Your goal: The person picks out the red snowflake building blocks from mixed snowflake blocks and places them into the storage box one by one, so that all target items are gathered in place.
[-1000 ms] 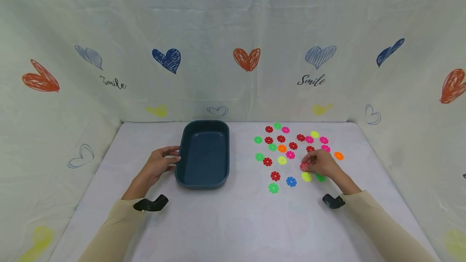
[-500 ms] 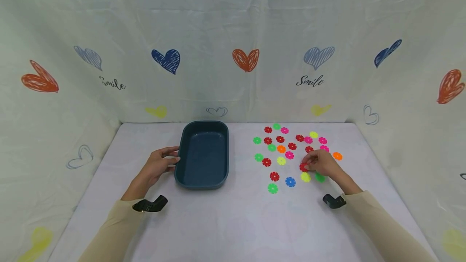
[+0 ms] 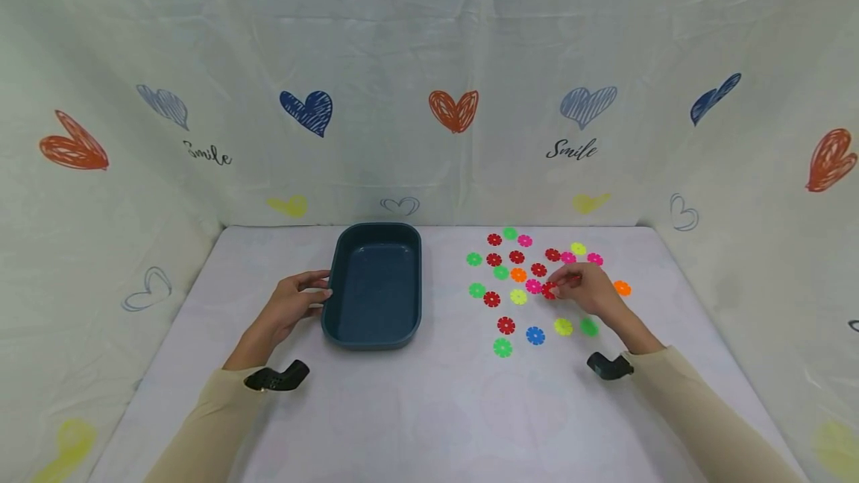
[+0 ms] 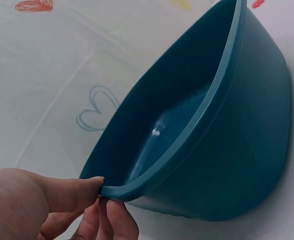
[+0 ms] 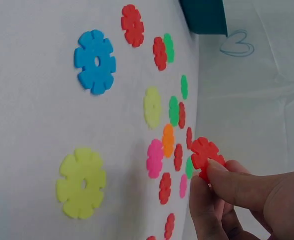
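Note:
My left hand (image 3: 290, 306) is at the left side of a deep dark blue plastic basin (image 3: 414, 282). In the left wrist view, thumb and fingers pinch the basin's rim at one corner. The basin's floor shows bare. On the right, my right hand (image 3: 590, 293) pinches a red snowflake disc (image 5: 201, 151) between thumb and fingers, raised over the table. Around it lie flat notched discs, among them a blue disc (image 5: 96, 61), a yellow disc (image 5: 81, 183), an orange disc (image 3: 622, 288) and a pink disc (image 3: 533, 286).
The white-covered table (image 3: 429, 408) ends at a curtain (image 3: 376, 36) printed with hearts. Several more red, green, pink and yellow discs lie scattered on the right half, such as a green disc (image 3: 502, 347). Dark devices are strapped at both wrists, including the left device (image 3: 277, 376).
My right hand has lifted the red snowflake disc and carried it slightly up and left, uncovering the yellow and green discs beneath. The left hand and basin stay put.

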A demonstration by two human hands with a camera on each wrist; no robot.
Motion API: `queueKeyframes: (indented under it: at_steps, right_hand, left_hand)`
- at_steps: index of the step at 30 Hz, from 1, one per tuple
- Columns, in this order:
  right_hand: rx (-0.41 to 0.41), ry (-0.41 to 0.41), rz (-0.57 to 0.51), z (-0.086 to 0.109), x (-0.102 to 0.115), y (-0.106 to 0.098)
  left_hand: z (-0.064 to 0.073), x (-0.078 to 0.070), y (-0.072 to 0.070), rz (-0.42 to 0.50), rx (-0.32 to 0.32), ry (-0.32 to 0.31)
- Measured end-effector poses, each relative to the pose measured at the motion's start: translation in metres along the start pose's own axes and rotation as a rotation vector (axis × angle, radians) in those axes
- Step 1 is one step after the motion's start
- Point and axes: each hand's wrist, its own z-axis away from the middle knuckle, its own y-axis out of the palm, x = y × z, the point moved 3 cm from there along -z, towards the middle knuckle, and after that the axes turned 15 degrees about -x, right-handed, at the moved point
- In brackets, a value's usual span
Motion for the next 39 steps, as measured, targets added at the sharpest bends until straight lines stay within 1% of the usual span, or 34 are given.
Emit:
queueKeyframes:
  at_steps: [4, 11, 18, 27, 34, 39]
  right_hand:
    - [-0.009, -0.006, -0.029, -0.003, 0.011, 0.003]
    - [0.019, 0.0, -0.118, -0.008, 0.03, 0.014]
    - [0.028, -0.038, -0.139, -0.01, 0.052, 0.023]
    - [0.081, -0.031, -0.217, -0.014, 0.077, 0.038]
    - [0.122, -0.03, -0.239, -0.018, 0.096, 0.049]
    - [0.13, -0.055, -0.261, -0.019, 0.112, 0.058]
  left_hand:
    - [0.0, 0.0, -0.001, 0.004, 0.002, 0.003]
    - [0.001, -0.001, -0.001, 0.016, 0.007, 0.01]
    - [0.0, 0.001, -0.001, 0.019, 0.002, 0.004]
    - [0.0, 0.0, -0.001, 0.014, -0.004, 0.0]
    - [-0.001, 0.002, -0.002, 0.03, 0.029, 0.026]
    - [-0.002, 0.002, -0.002, 0.026, 0.025, 0.023]
